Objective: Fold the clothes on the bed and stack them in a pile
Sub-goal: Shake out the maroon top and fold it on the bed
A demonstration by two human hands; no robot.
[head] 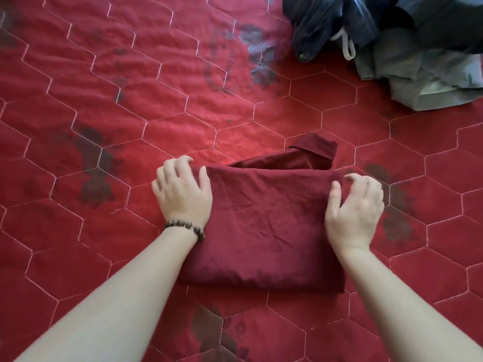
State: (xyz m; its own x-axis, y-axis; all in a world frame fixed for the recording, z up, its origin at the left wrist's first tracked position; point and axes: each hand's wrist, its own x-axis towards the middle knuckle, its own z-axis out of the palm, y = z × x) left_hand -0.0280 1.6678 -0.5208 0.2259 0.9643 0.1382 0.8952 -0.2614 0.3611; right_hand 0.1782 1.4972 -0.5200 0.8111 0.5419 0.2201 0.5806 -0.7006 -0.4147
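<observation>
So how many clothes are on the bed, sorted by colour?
Dark red: 1, the folded garment under both hands.
Dark blue: 1, the denim piece in the far heap.
Grey-green: 1, the crumpled piece beside it.
Total: 3 that I can tell apart.

Two bare forearms, no sleeves in view. A bracelet (187,227) of round dark-brown wooden beads circles the wrist of the left hand (183,192). The right hand (354,209) wears nothing.

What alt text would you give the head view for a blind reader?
Two hands, left hand and right hand, grip the far corners of a folded maroon garment on a red quilted bedspread; unfolded dark clothes lie far right.
</observation>
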